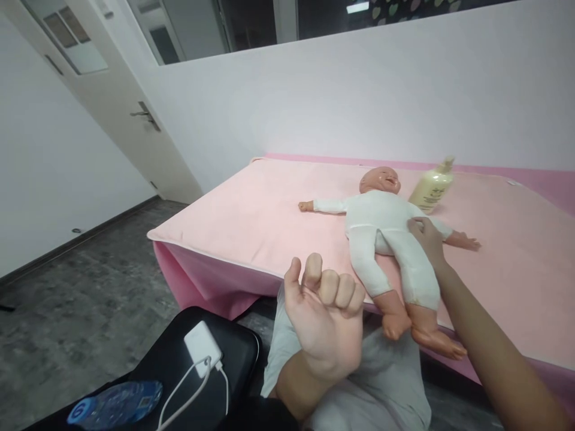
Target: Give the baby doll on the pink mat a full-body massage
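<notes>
A baby doll point(375, 212) with a white cloth body lies on its back on the pink-covered table point(233, 209), its feet at the near edge. My right hand point(426, 239) rests on the doll's side by the hip, fingers curled in; whatever they may pinch is too small to make out. Above my lap my left hand point(326, 317) is raised palm up, its fingers folded and its thumb upright, with nothing in it. Just behind the doll's arm is a pale yellow pump bottle point(431, 188), tilted in view.
At the lower left, a black seat point(238, 347) holds a white power bank point(203, 347) with cables and a clear plastic bottle point(121, 404). A white wall stands behind the table, and a door point(121, 102) is at the far left.
</notes>
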Tool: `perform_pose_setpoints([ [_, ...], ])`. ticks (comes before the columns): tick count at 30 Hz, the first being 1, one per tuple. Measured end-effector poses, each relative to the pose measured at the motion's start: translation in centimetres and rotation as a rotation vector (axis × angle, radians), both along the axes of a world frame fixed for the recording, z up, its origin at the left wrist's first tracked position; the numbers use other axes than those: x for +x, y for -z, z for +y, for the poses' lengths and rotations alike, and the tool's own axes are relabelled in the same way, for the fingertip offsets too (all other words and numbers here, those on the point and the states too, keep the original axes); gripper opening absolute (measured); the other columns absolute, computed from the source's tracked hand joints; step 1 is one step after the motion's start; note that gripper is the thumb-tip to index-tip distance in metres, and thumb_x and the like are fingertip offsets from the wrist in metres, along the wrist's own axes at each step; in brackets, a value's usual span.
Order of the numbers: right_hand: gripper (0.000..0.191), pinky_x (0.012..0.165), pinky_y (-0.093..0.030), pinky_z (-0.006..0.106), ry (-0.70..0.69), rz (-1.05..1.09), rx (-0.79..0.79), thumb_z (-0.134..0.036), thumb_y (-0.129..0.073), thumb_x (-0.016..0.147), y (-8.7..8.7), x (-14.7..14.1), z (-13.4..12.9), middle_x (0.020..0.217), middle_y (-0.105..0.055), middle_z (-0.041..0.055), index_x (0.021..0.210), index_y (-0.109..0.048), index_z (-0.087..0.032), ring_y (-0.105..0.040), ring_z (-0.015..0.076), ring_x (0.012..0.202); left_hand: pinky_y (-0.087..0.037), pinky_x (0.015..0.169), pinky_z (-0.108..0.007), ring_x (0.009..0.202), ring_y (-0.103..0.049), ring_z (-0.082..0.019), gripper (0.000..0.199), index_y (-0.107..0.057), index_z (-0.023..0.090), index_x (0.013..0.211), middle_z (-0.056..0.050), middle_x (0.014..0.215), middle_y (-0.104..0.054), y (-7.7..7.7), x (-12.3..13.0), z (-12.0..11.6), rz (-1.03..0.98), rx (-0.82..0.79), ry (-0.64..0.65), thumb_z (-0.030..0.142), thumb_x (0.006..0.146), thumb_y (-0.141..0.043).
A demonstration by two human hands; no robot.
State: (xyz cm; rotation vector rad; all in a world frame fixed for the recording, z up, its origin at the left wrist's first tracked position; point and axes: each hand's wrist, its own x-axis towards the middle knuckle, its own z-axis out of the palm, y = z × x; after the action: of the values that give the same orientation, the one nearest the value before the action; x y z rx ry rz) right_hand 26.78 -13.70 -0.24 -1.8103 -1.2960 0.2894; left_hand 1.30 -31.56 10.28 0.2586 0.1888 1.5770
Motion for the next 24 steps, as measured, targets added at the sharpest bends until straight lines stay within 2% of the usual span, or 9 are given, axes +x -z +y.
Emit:
perform_pose_setpoints([
  [6, 0.040, 0.086, -0.041, 0.037, 0.006, -0.025, -0.010, -0.050, -0.041, 0.078, 0.10, 0.23, 0.02, 0.090, -0.064, 0.0113, 0.098, -0.058, -0.020, -0.056, 0.0262, 0.092, -0.018, 0.042, -0.023, 0.043, -0.006, -0.009, 0.050, -0.017, 0.020, 0.060, 0.008, 0.043, -0.005, -0.69, 0.51, -0.26, 0.011, -0.067, -0.053, 0.052, 0.092, -0.038],
  [14, 0.039, 0.088, -0.041, 0.037, 0.015, -0.031, -0.017, -0.047, -0.042, 0.079, 0.00, 0.12, -0.04, 0.096, -0.065, 0.0131, 0.101, -0.059, -0.019, -0.056, 0.0266, 0.097, -0.019, 0.043, -0.024, 0.042, -0.007, -0.010, 0.053, -0.017, 0.020, 0.057, 0.007, 0.042, -0.003, -0.54, 0.77, -0.10, 0.081, -0.036, -0.082, 0.056, 0.092, -0.036],
  [24, 0.041, 0.085, -0.041, 0.036, 0.006, -0.024, -0.021, -0.049, -0.042, 0.079, 0.00, 0.10, -0.06, 0.094, -0.064, 0.0126, 0.102, -0.059, -0.019, -0.056, 0.0259, 0.093, -0.012, 0.039, -0.024, 0.037, -0.004, -0.007, 0.064, -0.011, 0.020, 0.051, 0.007, 0.041, 0.002, -0.70, 0.91, 0.32, 0.161, 0.016, -0.057, 0.065, 0.090, -0.032],
])
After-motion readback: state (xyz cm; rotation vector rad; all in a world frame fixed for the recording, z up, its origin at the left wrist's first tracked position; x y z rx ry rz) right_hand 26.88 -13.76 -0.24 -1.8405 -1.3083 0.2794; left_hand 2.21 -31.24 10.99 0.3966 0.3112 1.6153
